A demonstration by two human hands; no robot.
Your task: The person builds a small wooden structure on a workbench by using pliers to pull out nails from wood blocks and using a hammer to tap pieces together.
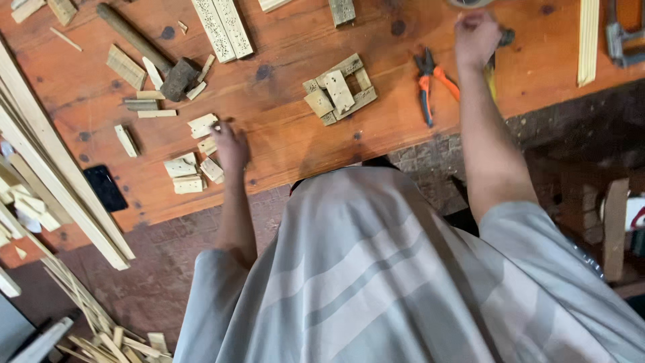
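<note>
1. Progress-wise: there's one small frame of wood pieces [339, 91] sitting assembled on the bench [282, 144], well apart from both hands, roughly between them. It looks like several short blocks joined in a square with one laid across the top. I'd call that piece mostly put together, though I can't see any fixings.

2. What looks left: a bunch of loose cut blocks [190, 167] lying right at the left hand [230, 146], just beside and below its fingers. None of those are joined yet.

3. The left hand rests on the bench with fingers curled down near a pale block [203, 125] just past the fingertips. Touching or only close, I honestly can't tell, and I can't tell if it's gripping anything.

4. The right hand [476, 35] is stretched to the far side, fingers clenched around something dark. A yellow bit pokes out below the hand, maybe a tool handle. The thing itself is hidden by the fist.

5. The orange-handled pliers [426, 84] lie just left of the right wrist, untouched. The hammer [176, 77] sits beyond the left fingers, also untouched.

6. Cut off: strips at the top edge, a metal tool in the top right corner, and the shirt blocks the bench's near edge.
</note>
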